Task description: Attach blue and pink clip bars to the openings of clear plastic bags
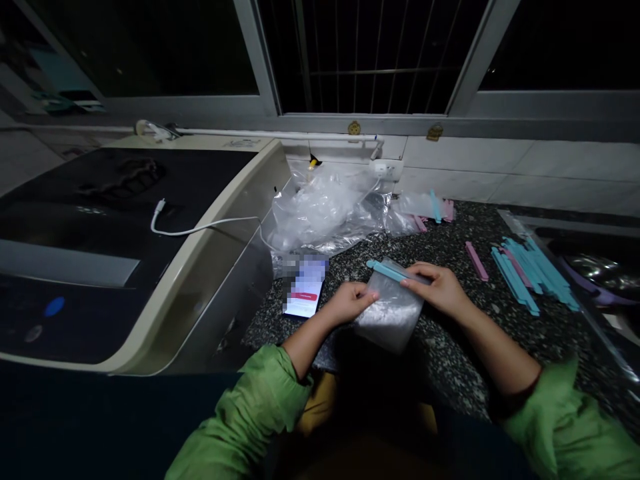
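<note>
Between my hands is a clear plastic bag [390, 317] with a light blue bag sealing clip [385, 269] across its top edge. My left hand [353, 301] pinches the bag's left side below the clip. At the right end of the clip, my right hand [437, 287] grips the bag's upper corner, thumb on the front and fingers mostly behind. More blue clips [537, 270] lie in a loose pile to the right, with a pink clip [477, 261] beside them. A lit phone [306, 287] rests on the counter left of my left hand.
Crumpled clear plastic bags [325, 207] are heaped by the wall. Bagged clips [425, 207] lie at the back. A large appliance with a dark lid [125, 220] stands on the left, a white cable [210, 225] across it. A stove with a metal pan [607, 270] is at right.
</note>
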The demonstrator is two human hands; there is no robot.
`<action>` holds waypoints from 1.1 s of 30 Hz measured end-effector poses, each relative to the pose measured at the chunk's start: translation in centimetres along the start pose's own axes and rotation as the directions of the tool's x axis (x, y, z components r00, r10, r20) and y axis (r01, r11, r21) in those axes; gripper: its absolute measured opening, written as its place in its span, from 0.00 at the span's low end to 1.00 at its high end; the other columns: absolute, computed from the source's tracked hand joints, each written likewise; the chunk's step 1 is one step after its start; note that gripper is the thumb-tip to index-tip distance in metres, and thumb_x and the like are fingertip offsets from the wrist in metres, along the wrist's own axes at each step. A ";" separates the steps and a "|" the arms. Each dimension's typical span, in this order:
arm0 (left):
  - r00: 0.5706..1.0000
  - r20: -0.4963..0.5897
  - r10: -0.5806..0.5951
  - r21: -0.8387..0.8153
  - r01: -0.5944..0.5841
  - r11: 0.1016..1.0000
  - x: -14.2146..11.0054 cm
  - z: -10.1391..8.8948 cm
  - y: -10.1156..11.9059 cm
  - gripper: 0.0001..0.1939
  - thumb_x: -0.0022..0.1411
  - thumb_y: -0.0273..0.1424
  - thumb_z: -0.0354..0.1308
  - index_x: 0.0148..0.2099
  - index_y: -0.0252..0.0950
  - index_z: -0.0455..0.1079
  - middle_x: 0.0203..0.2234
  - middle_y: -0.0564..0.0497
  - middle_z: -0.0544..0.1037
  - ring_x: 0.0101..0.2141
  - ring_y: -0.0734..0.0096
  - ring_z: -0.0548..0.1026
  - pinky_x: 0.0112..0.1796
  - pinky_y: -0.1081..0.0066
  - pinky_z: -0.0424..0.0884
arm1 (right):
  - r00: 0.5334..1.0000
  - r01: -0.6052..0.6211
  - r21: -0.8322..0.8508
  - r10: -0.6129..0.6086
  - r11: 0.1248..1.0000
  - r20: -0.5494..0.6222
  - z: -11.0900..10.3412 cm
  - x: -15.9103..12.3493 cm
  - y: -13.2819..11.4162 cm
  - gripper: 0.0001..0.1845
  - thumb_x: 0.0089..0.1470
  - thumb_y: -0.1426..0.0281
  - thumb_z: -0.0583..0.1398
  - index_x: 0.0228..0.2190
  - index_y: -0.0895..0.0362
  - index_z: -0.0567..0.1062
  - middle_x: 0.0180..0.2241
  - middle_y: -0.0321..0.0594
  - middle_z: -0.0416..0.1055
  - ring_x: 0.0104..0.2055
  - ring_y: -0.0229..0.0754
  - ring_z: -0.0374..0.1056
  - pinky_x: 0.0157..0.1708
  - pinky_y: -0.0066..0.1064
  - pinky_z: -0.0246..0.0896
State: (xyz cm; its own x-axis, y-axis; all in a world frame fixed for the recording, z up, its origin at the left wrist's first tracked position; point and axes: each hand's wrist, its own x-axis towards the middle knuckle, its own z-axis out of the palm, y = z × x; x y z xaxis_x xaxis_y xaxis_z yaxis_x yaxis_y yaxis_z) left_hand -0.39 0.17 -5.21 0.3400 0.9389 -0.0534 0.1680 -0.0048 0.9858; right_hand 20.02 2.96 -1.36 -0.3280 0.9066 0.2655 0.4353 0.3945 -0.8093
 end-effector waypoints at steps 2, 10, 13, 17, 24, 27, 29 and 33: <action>1.000 -0.020 0.010 0.045 -0.009 0.999 0.1 0.2 -0.2 0.25 0.46 0.51 0.55 0.17 0.34 0.58 0.15 0.57 0.57 0.20 0.80 0.55 0.22 0.76 0.49 | 1.000 -0.018 -0.003 0.018 1.000 -0.021 0.0 0.0 0.1 0.19 0.41 0.53 0.61 0.23 0.58 0.76 0.26 0.40 0.73 0.29 0.40 0.67 0.30 0.30 0.61; 0.998 -0.052 0.021 -0.161 -0.030 0.987 1.6 1.2 1.0 0.21 0.39 0.46 0.63 0.26 0.31 0.69 0.19 0.55 0.67 0.24 0.75 0.63 0.26 0.75 0.58 | 0.997 -0.072 0.000 0.072 0.997 -0.001 -0.8 0.3 0.6 0.20 0.39 0.53 0.62 0.23 0.58 0.76 0.26 0.39 0.73 0.29 0.40 0.67 0.29 0.29 0.60; 0.991 -0.133 0.032 -0.297 -0.070 0.952 2.9 1.9 1.8 0.21 0.36 0.45 0.65 0.26 0.32 0.69 0.20 0.54 0.70 0.25 0.74 0.65 0.29 0.74 0.60 | 0.996 -0.092 0.003 0.092 0.996 0.001 -0.7 0.3 0.9 0.20 0.37 0.53 0.63 0.23 0.58 0.76 0.25 0.39 0.72 0.28 0.40 0.66 0.28 0.29 0.59; 0.972 -0.234 0.023 -0.363 -0.110 0.925 3.7 2.2 1.9 0.20 0.36 0.43 0.66 0.25 0.32 0.69 0.19 0.54 0.70 0.24 0.75 0.65 0.31 0.73 0.62 | 0.985 -0.171 0.051 0.172 0.984 -0.018 -0.5 0.4 1.2 0.21 0.35 0.53 0.64 0.25 0.58 0.76 0.25 0.39 0.73 0.27 0.40 0.66 0.28 0.30 0.59; 0.896 -0.444 -0.005 -0.460 -0.223 0.859 3.6 1.3 1.3 0.19 0.38 0.42 0.66 0.29 0.33 0.71 0.25 0.53 0.75 0.30 0.71 0.70 0.38 0.71 0.64 | 0.950 -0.279 0.298 0.308 0.913 -0.052 0.3 0.5 2.2 0.25 0.32 0.52 0.65 0.29 0.58 0.76 0.28 0.38 0.74 0.30 0.40 0.66 0.33 0.32 0.60; 0.871 -0.491 0.004 -0.464 -0.266 0.845 3.6 1.2 1.1 0.19 0.39 0.42 0.65 0.30 0.33 0.71 0.27 0.52 0.76 0.33 0.70 0.71 0.41 0.70 0.64 | 0.947 -0.305 0.284 0.320 0.909 -0.006 0.6 0.4 2.5 0.21 0.33 0.53 0.65 0.21 0.58 0.74 0.22 0.36 0.71 0.25 0.38 0.63 0.30 0.31 0.58; 0.863 -0.504 0.015 -0.451 -0.278 0.848 3.6 1.2 1.0 0.19 0.41 0.43 0.65 0.31 0.33 0.71 0.28 0.52 0.76 0.34 0.70 0.71 0.42 0.70 0.63 | 0.953 -0.289 0.258 0.304 0.922 -0.020 0.7 0.3 2.5 0.20 0.34 0.53 0.65 0.17 0.58 0.72 0.19 0.34 0.69 0.23 0.36 0.61 0.28 0.30 0.56; 0.867 -0.499 0.000 -0.455 -0.262 0.851 3.6 1.4 1.0 0.20 0.41 0.44 0.64 0.32 0.33 0.71 0.29 0.51 0.76 0.34 0.69 0.72 0.42 0.70 0.64 | 0.957 -0.261 0.250 0.284 0.933 -0.064 0.9 0.2 2.3 0.20 0.35 0.53 0.64 0.16 0.58 0.71 0.16 0.33 0.67 0.21 0.35 0.59 0.25 0.28 0.54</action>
State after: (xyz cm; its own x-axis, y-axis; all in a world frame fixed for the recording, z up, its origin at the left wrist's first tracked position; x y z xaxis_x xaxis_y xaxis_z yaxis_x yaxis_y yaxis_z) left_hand 2.24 3.04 -4.63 -0.1672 0.9854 0.0328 -0.3674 -0.0931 0.9254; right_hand 20.23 3.91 -3.67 -0.1364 0.9890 0.0572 0.2819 0.0941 -0.9548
